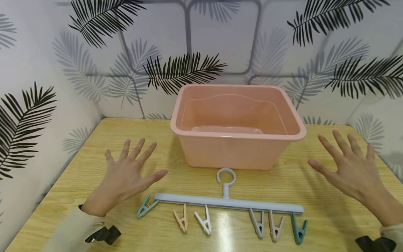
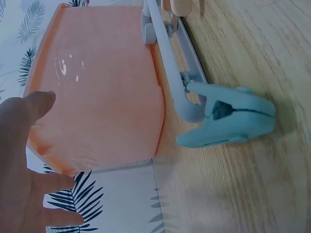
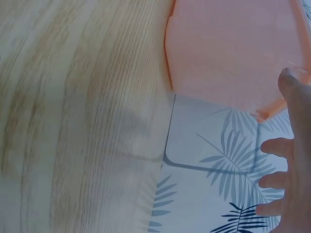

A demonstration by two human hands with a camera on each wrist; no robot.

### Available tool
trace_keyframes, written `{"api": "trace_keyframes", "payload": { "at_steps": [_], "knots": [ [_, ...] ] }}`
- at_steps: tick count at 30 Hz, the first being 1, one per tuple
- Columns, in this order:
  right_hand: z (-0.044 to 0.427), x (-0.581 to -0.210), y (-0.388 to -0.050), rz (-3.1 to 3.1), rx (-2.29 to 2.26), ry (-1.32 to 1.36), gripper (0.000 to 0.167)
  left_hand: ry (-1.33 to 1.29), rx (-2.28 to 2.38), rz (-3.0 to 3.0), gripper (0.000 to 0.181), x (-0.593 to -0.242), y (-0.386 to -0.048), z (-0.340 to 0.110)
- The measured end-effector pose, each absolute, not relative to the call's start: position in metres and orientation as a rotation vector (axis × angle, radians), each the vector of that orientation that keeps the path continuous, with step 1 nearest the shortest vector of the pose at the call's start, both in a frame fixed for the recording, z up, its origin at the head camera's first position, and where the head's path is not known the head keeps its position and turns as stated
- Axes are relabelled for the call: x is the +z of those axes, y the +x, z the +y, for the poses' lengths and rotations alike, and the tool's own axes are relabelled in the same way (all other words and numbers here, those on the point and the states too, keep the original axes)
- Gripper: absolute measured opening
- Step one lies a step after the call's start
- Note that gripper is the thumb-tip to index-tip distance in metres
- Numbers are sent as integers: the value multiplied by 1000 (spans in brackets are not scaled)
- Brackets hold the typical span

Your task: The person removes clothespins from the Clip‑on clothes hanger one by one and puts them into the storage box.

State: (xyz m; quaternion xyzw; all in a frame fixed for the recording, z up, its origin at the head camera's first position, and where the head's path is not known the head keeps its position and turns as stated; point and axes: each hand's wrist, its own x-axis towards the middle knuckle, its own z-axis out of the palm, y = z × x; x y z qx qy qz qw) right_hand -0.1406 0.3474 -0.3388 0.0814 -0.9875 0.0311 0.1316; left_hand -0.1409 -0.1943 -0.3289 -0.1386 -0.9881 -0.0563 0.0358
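My left hand (image 1: 127,176) hovers with fingers spread over the left of the table, holding nothing. My right hand (image 1: 354,168) is likewise spread at the far right, apart from everything. Between them lies a pale blue-grey hanger bar (image 1: 231,202) with a round hook pointing away from me. Along its near side are several clothespins: a light teal clothespin (image 2: 231,116) at the left end, a yellow one (image 1: 181,220), a white one (image 1: 204,221), a grey one (image 1: 258,224), a pinkish one (image 1: 275,226) and a dark teal one (image 1: 299,229). The left hand is nearest the light teal clothespin.
A pink plastic basin (image 1: 233,152) stands behind the hanger, with nothing seen inside. The wooden table (image 1: 151,232) meets a leaf-patterned wall covering (image 1: 126,70) at the back and sides. Dark straps circle both wrists.
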Motion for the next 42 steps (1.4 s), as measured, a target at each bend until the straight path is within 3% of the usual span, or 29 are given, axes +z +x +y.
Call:
{"api": "trace_keyframes", "payload": {
  "at_steps": [42],
  "knots": [
    [325,-334,-124,-2731,111,384,75,-634,-186,-2956,68,-337,-118,-168]
  ]
}}
